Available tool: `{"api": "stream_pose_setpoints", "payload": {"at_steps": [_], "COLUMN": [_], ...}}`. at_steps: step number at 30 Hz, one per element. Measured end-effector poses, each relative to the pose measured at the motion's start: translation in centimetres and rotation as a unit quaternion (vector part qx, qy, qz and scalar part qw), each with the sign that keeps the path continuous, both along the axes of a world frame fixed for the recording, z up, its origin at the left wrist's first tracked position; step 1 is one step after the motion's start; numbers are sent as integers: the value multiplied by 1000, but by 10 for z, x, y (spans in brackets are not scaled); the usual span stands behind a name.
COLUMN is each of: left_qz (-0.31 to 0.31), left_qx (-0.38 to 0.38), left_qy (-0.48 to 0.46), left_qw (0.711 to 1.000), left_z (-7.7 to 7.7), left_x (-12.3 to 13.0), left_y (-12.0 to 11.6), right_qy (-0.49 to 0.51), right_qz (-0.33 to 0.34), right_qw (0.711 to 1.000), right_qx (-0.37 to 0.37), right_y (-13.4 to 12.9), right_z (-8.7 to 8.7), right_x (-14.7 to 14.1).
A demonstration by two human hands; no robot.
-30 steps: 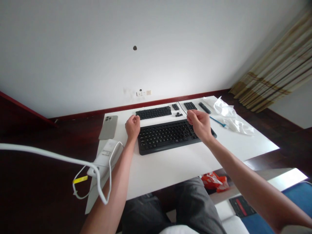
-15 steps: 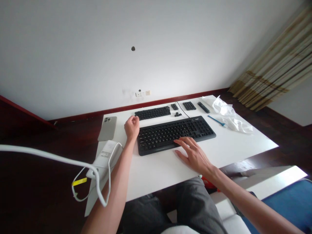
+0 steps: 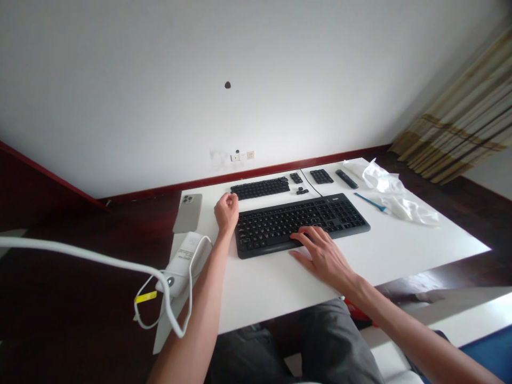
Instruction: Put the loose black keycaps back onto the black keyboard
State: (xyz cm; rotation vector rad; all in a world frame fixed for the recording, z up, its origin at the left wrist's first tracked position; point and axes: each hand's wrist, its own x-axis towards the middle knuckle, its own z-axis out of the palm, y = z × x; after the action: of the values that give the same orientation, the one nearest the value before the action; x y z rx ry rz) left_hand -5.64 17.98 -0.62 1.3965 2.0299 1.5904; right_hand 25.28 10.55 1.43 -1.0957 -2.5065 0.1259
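A black keyboard (image 3: 280,224) lies across the white table (image 3: 256,293), its keycaps off over much of its face. My left hand (image 3: 227,212) is closed at the keyboard's upper left corner, beside the rows of loose black keycaps (image 3: 260,188); what its fingers hold, if anything, is too small to make out. My right hand (image 3: 320,250) rests with fingers spread at the keyboard's front edge, fingertips on the lower keys and thumb on the table. Smaller keycap groups (image 3: 321,176) lie behind the keyboard.
On the left are a phone (image 3: 188,213) and a white power strip (image 3: 183,264) with a looping cable. A dark remote-like object (image 3: 346,178), a blue brush (image 3: 370,201) and crumpled white plastic (image 3: 388,186) lie at the right. A wall stands behind the table.
The whole view has shifted, so the table and things on it appear farther right. Both hands keep about the same places at the keyboard.
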Motion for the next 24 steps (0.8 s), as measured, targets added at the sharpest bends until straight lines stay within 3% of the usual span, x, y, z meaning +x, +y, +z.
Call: {"api": "stream_pose_setpoints", "payload": {"at_steps": [3,7,12,15,19,24], "left_qz": [-5,-5,-2,26,124,147], "left_qx": [-3,-6,13,48,92,109], "left_qy": [-3,-10,-18,-40,-101,-141], "left_qw": [1000,1000,1000,998,983,973], "left_z": [0,2,1,1,1,0], "left_x": [0,1,0,-1,-4,-8], "left_y": [0,-1,-1,-1,1,3], "right_qy": [20,54,15,7,2,-43], "right_qz": [2,62,125,128,133,188], "right_qw": [1000,997,992,991,990,980], "right_qx": [6,-4,-27,-45,-47,-55], "right_y": [-5,-22,-33,-31,-25,-12], "right_z": [7,16,11,6,4,21], "right_x": [-18,-63,-111,-118,-116,-116]}}
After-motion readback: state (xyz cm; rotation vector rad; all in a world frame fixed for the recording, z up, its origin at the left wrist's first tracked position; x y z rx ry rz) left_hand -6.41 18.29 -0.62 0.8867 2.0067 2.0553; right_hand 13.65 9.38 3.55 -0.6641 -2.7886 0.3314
